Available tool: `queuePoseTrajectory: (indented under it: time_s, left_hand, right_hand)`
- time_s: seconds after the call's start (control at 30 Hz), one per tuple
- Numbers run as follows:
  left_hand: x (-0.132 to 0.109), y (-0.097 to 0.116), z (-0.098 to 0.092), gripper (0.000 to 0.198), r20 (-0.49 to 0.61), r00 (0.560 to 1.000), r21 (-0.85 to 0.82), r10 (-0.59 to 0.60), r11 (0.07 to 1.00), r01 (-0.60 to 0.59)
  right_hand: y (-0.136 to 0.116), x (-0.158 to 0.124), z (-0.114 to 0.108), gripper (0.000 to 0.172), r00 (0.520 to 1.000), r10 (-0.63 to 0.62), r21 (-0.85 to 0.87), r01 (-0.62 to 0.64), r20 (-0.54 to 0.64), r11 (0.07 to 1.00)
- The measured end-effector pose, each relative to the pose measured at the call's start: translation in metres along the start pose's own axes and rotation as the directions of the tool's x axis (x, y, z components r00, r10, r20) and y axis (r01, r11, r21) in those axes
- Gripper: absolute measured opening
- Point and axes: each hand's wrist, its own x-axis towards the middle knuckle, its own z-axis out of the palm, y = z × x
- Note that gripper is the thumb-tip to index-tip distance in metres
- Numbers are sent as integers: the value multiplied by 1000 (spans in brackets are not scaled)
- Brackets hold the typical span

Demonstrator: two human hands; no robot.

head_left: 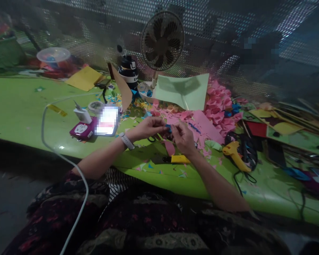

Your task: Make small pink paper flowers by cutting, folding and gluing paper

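My left hand [146, 128] and my right hand [183, 137] meet above the green table [21, 109], fingers pinched together on a small blue piece of paper [169, 129]. A white band sits on my left wrist. Under the hands lie pink paper scraps [170, 147] and a yellow-handled cutter [175, 159]. A sheet of pink paper [202, 125] lies just beyond my right hand.
A phone [107, 121] with a lit screen leans by a purple power strip [82, 130] with a white cable. A desk fan [162, 40], a black bottle [129, 71], pale green paper [183, 92], pink paper flowers [219, 101] and a yellow glue gun [235, 154] surround the hands.
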Motion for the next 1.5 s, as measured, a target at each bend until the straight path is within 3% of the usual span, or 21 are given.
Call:
queuePoseTrajectory:
  time_s: [0.13, 0.2, 0.27, 0.37, 0.5, 0.6, 0.77, 0.87, 1.03, 1.13, 1.23, 1.3, 1.37, 1.5]
  left_hand:
    - [-1, 11, -11, 25, -102, 991, -12, 88, 996, -89]
    - [0, 15, -17, 25, -196, 973, -37, 119, 991, -129]
    - [1, 16, -23, 26, -280, 951, -64, 135, 985, -159]
    - [4, 13, -26, 25, -330, 934, -109, 139, 977, -184]
    - [5, 9, -26, 24, -330, 935, -130, 130, 975, -181]
    - [6, 8, -27, 26, -319, 938, -136, 134, 973, -185]
    - [8, 7, -27, 28, -332, 934, -158, 133, 968, -194]
    - [7, 8, -26, 28, -343, 928, -172, 143, 962, -212]
    - [4, 13, -25, 33, -380, 907, -221, 181, 934, -279]
    - [3, 14, -24, 34, -398, 896, -253, 194, 916, -311]
    - [3, 13, -20, 32, -413, 897, -278, 160, 915, -291]
    - [3, 12, -17, 32, -409, 905, -299, 115, 920, -252]
    - [3, 11, -13, 31, -396, 916, -316, 66, 926, -204]
    - [4, 7, -6, 27, -376, 926, -318, 11, 937, -140]
  right_hand:
    - [-4, 9, -4, 39, 997, 76, 22, -76, 20, 997]
    - [-11, 15, -2, 34, 993, 52, -131, -38, 104, 991]
    - [-19, 22, 7, 25, 972, 46, -389, 48, 229, 920]
    - [-32, 31, 31, 26, 899, 206, -705, 143, 386, 695]
    - [-43, 43, 59, 35, 792, 391, -838, 260, 469, 480]
    - [-47, 52, 66, 41, 732, 475, -856, 292, 488, 427]
    - [-50, 64, 65, 45, 646, 558, -848, 319, 521, 422]
    - [-52, 64, 60, 40, 662, 544, -843, 278, 516, 461]
    - [-53, 57, 27, 21, 770, 430, -768, 119, 472, 629]
    - [-45, 51, -4, 13, 855, 364, -674, -23, 370, 738]
    - [-30, 44, -28, 20, 919, 341, -457, -220, 199, 862]
    - [-21, 38, -35, 30, 906, 388, -203, -354, 167, 913]
    - [-16, 31, -35, 43, 874, 434, 17, -448, 218, 894]
    - [-15, 19, -28, 55, 840, 422, 150, -492, 341, 858]
